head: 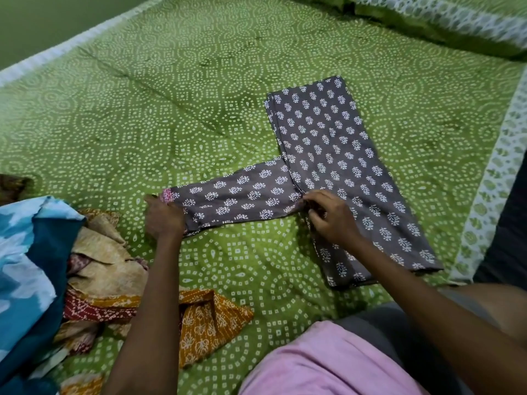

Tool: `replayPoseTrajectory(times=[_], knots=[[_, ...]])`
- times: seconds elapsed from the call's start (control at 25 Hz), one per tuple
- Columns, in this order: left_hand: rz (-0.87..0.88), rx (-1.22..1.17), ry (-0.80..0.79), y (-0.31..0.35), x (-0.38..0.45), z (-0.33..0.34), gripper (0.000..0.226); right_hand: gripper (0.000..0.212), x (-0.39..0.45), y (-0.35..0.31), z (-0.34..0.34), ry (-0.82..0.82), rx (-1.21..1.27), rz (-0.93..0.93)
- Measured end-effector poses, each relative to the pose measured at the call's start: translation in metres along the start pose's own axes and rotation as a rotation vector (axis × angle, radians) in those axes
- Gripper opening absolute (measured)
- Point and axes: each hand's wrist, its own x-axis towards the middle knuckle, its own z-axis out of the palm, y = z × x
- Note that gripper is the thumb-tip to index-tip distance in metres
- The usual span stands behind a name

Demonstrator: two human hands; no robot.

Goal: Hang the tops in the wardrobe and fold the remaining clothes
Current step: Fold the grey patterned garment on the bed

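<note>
A grey top with a white leaf print [336,155] lies folded lengthwise on the green bedsheet [171,95], one sleeve stretched out to the left. My left hand [164,216] grips the sleeve's cuff, which has a pink trim. My right hand [330,216] pinches the fabric where the sleeve joins the body. A heap of other clothes [105,269] lies at the left: beige, red and mustard printed pieces, with a blue and white garment [28,252] over them.
A pillow in matching green print [445,21] sits at the far right corner of the bed. The bed's white-patterned border [490,183] runs down the right side. A pink cloth [322,363] covers my lap at the bottom.
</note>
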Motion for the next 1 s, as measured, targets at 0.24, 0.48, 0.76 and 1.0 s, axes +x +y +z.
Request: replayPoseTrajectory(times=[0.24,0.48,0.76,1.0], knots=[[0.856,-0.293,-0.154,0.041,-0.126,0.025,0.04,0.013,-0.071,0.081,-0.082,-0.113,-0.107,0.273],[1.59,-0.065,-0.426,0.057,-0.235,0.083,0.052,0.066,-0.109,0.091,-0.132,-0.546,-0.22,0.275],[1.433,-0.063,-0.39,0.055,-0.252,0.074,0.024,0.028,-0.126,0.114,-0.139,-0.36,-0.292,0.301],[1.557,-0.11,-0.472,0.061,-0.261,0.063,0.011,0.025,-0.123,0.107,-0.162,-0.364,-0.28,0.289]])
